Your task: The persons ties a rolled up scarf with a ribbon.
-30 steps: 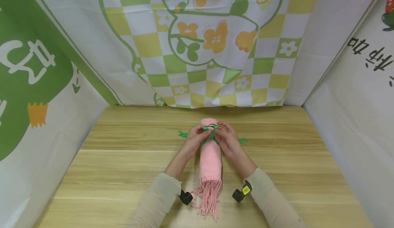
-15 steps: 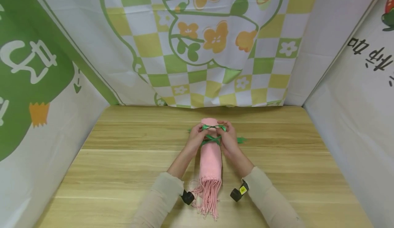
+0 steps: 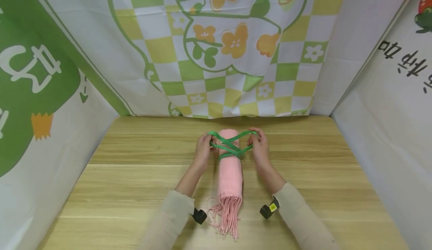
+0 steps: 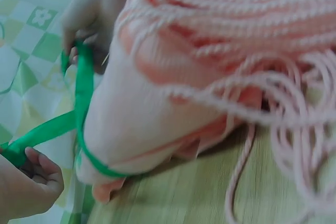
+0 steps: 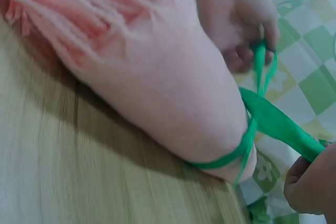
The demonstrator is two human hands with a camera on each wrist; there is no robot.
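A rolled pink scarf (image 3: 231, 178) lies lengthwise on the table, its twisted fringe (image 3: 229, 216) spread toward the near side. Around its far part runs a green ribbon (image 4: 83, 90), crossed over the top with a loop pulled out to each side. My left hand (image 3: 203, 149) pinches the left loop beside the roll. On the other side, my right hand (image 3: 260, 148) grips the right loop with curled fingers and thumb. Both wrist views show the ribbon taut between the hands and the band round the scarf. The scarf's underside is hidden.
The wood-grain table (image 3: 135, 190) extends on both sides of the scarf. Behind it hangs a green-and-white checked cloth (image 3: 236, 89), and printed cloth walls (image 3: 381, 141) stand left and right. Loose fringe strands (image 4: 294, 114) trail onto the table.
Both hands have moved apart, left and right, from above the scarf. The small ribbon loops between them have become long, stretched loops, and the crossing is now in plain view.
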